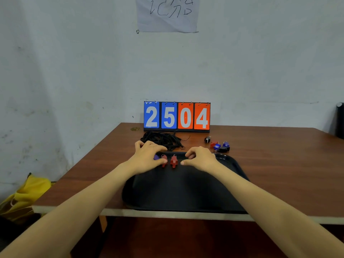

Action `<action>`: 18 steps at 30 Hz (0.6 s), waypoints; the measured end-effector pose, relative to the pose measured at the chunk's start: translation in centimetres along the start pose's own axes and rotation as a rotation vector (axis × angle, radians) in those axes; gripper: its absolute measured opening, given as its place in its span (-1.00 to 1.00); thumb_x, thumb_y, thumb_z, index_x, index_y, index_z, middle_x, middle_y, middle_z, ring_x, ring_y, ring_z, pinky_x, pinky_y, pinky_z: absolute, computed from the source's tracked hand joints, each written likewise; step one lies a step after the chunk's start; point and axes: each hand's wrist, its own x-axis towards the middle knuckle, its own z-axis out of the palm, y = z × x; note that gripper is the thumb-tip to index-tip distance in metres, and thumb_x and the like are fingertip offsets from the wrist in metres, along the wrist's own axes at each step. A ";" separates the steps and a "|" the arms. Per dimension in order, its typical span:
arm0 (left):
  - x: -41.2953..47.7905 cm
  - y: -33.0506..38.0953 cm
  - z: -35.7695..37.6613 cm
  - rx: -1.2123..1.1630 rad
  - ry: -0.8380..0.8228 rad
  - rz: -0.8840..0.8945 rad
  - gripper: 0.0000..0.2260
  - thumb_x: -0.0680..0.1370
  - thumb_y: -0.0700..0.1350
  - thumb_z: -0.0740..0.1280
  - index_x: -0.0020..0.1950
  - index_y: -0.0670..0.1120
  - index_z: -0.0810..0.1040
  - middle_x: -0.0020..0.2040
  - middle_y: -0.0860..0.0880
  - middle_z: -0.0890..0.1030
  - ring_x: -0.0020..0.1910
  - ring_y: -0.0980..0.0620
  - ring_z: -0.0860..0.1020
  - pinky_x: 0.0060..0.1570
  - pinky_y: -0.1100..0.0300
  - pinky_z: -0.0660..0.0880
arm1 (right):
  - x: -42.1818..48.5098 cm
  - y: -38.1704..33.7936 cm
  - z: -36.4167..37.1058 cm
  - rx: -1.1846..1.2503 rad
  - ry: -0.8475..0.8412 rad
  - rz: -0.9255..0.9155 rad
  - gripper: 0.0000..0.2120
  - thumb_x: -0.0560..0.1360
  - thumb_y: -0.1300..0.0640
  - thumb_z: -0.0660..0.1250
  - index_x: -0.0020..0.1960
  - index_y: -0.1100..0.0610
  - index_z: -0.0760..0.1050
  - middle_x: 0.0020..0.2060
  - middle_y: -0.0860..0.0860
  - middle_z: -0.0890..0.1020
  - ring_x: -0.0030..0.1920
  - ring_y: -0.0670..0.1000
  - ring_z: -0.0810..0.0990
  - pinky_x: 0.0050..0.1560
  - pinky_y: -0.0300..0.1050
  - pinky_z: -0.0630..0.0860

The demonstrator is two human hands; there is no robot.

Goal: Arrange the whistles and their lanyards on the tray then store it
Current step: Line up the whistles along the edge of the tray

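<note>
We see a black plastic tray (186,190), smooth and faintly glossy at the rim, on a table (279,164) with a brown wood-grain finish and a pale, unvarnished-looking edge. The red whistles (173,161) are shiny moulded plastic, each topped by a thin metal ring. The lanyards (163,139) are matt black cord. The scoreboard (176,116) shows glossy plastic cards hung on metal rings. The wall (74,71) is rough, stained plaster, and the sheet (167,13) on it is creased white paper.
</note>
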 end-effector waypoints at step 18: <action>12.7 11.0 3.0 -0.165 -0.145 0.061 -0.67 0.55 0.01 0.29 0.28 -0.04 0.49 0.28 -0.01 0.53 0.24 0.03 0.48 0.32 0.04 0.36 | 2.3 11.6 -9.6 -0.003 0.191 0.070 -0.72 0.55 0.17 0.26 0.25 0.13 0.48 0.19 0.05 0.57 0.13 -0.03 0.52 0.08 -0.23 0.39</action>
